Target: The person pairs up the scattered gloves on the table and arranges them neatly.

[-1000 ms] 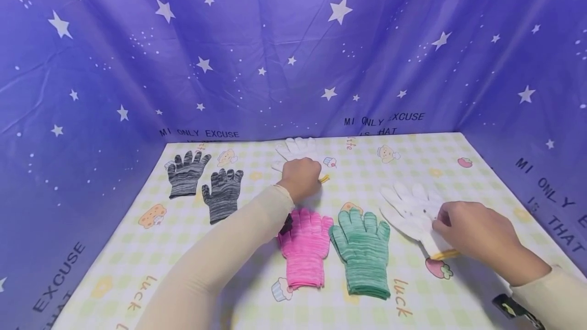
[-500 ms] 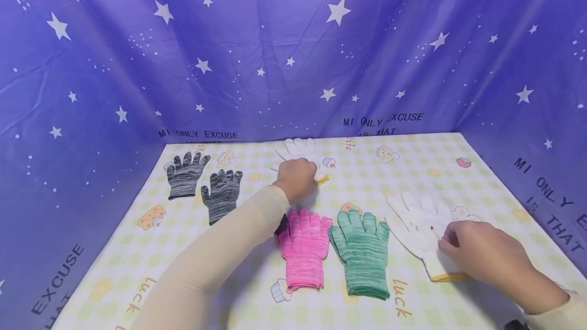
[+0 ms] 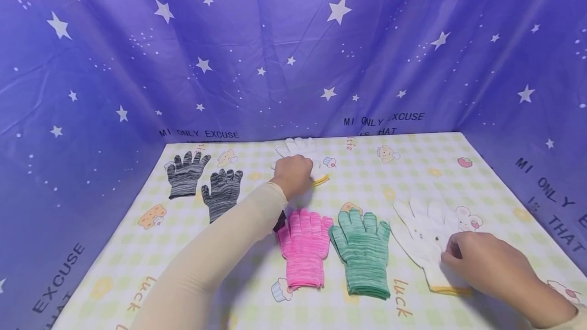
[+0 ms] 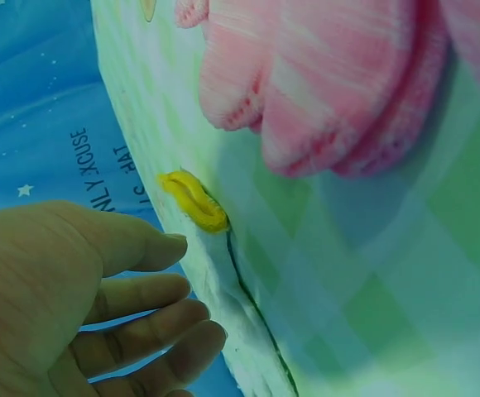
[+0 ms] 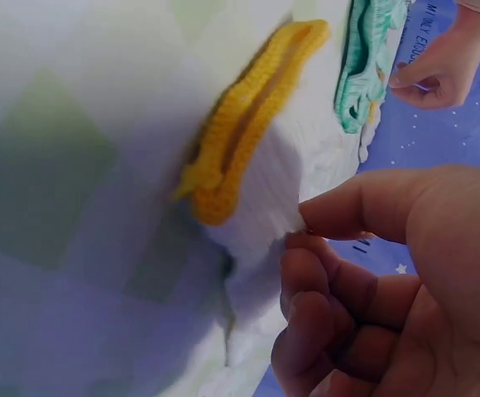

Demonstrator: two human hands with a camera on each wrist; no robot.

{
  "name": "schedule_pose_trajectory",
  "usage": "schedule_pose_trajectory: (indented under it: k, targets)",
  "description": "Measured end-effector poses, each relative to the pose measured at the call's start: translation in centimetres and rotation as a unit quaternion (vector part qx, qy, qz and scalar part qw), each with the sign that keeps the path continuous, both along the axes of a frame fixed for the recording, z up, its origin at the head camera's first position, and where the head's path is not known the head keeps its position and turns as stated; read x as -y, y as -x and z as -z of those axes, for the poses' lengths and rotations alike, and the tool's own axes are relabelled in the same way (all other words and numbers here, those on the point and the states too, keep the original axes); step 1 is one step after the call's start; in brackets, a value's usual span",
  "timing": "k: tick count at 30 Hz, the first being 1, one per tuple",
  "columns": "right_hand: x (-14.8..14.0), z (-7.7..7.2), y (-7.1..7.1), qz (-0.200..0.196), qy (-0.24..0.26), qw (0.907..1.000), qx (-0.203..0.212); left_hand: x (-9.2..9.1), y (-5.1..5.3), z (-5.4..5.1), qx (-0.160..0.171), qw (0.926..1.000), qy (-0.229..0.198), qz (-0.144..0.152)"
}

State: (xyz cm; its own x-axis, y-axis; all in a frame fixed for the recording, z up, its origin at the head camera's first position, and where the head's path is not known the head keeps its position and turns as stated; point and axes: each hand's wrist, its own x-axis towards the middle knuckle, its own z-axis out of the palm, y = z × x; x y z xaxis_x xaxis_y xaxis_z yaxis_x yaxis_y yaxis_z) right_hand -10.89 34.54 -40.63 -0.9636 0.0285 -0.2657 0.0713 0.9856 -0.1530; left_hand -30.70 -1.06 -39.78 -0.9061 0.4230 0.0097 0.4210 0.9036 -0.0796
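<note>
My right hand (image 3: 490, 264) pinches the edge of a white knit glove (image 3: 422, 238) with a yellow cuff, near the front right of the table. In the right wrist view, thumb and forefinger meet on its white fabric beside the yellow cuff (image 5: 240, 132). My left hand (image 3: 293, 174) hovers at another white glove (image 3: 298, 145) at the back, hiding part of it. The left wrist view shows this hand's fingers (image 4: 149, 327) loosely bent and apart from the thumb, with nothing between them. That glove's yellow cuff (image 4: 192, 203) lies just beyond.
Pink gloves (image 3: 304, 256) and green gloves (image 3: 364, 253) lie side by side at the front middle. Two grey-black gloves, one farther back (image 3: 185, 174) and one nearer (image 3: 223, 192), lie at the left. A starry purple curtain (image 3: 257, 39) borders the checked table (image 3: 114, 269).
My right hand has drawn the near white glove toward me and slightly right, and it lies flatter. My left hand has shifted a little left, showing more of the far glove's cuff.
</note>
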Motion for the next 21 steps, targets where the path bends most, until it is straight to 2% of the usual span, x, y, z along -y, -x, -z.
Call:
schedule_pose_trajectory:
  k: [5, 14, 21]
  targets:
    - [0.23, 0.45, -0.01, 0.001, 0.0, 1.0, 0.003, 0.14, 0.09, 0.15, 0.001, 1.0, 0.0, -0.004]
    - [0.43, 0.37, -0.07, 0.001, 0.002, 1.0, -0.001, 0.08, 0.24, 0.37, -0.005, 1.0, 0.003, -0.004]
    - [0.41, 0.07, -0.02, 0.001, 0.001, 0.9999, 0.011, 0.11, 0.53, 0.74, 0.01, 0.9999, 0.004, -0.007]
